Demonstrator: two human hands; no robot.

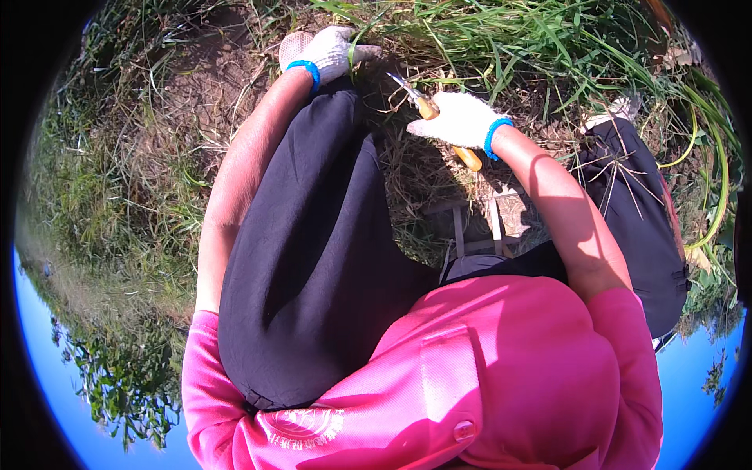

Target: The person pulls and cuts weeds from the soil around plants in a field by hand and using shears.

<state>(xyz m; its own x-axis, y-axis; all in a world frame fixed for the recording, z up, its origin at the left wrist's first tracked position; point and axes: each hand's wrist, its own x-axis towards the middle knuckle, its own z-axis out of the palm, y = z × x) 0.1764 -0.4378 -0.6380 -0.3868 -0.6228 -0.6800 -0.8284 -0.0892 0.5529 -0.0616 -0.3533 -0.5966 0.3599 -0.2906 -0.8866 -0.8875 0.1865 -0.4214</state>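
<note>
My right hand, in a white knit glove with a blue cuff, grips a hand tool by its orange-yellow handle. The tool's narrow metal end points up and left, just above dry grass and soil. My left hand, gloved the same way, is beside the lower end of my left trouser leg, next to a beige mesh shoe. One finger stretches right toward the grass, and a green blade crosses in front of the glove. The other fingers are mostly hidden, so a hold cannot be made out.
Long green grass lies ahead of both hands. Bare brown soil shows at upper left. A low framed stool stands under me. Dry stalks rest against my right leg, and my right shoe is beyond them.
</note>
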